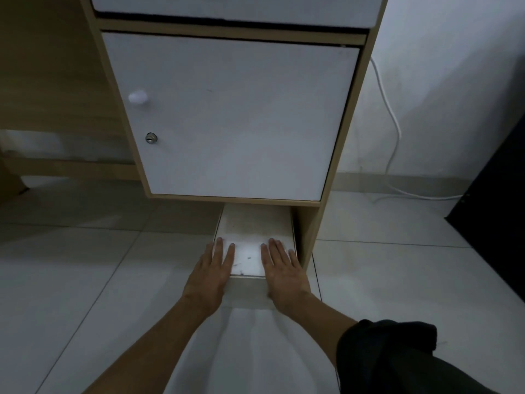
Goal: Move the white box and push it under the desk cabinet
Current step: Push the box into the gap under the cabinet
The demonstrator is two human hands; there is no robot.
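1. The floor point(85, 280) was laid in large pale tiles with thin dark joints, and the room was dim. A plain white wall point(454, 81) stood behind on the right.
2. A desk cabinet point(335, 172) with a light wood frame stood on the floor, its white door point(235, 118) closed, with a round white knob point(138, 97) and a small metal lock point(150, 137) near its left edge. A second white panel point(235, 9) showed above it.
3. A white cable point(393, 118) hung down the wall just right of the cabinet and ran along the floor. A dark panel point(497, 200) leaned at the far right edge.
4. The white box point(250, 245) lay on the floor, its far part already inside the gap under the cabinet, close to the right side panel, its near end sticking out.
5. The left hand point(210, 277) lay flat on the box's near left corner, fingers spread and not gripping. The right hand point(284, 274) lay flat on the near right corner, likewise open. A dark sleeve point(383, 354) covered the right upper arm.
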